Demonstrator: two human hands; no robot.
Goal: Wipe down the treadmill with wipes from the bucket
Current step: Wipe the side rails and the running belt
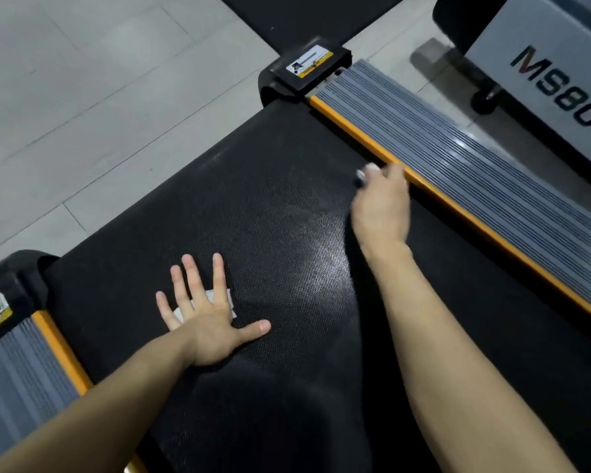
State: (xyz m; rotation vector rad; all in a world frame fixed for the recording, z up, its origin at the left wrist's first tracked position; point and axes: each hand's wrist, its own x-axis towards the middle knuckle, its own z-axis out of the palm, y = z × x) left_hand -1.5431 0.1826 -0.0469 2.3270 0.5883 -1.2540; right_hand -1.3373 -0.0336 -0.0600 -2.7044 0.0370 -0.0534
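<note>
Treadmill belt (pixel 280 206), mid-frame: left hand (pixel 205 322) splayed flat on limp flat wipe (pixel 226 298); blurred right hand (pixel 381 206) seemingly pinches bunched wipe (pixel 363 173), soft, best gripped wadded.

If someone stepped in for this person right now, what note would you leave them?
Left hand: flat, fingers spread, pressing a white wipe onto the treadmill belt.
Right hand: blurred, apparently gripping a white wad beside the orange strip.
Done: unclear; pale smears show on the belt.
Left: rest of belt, ribbed side rails.
Bucket not in view.
</note>
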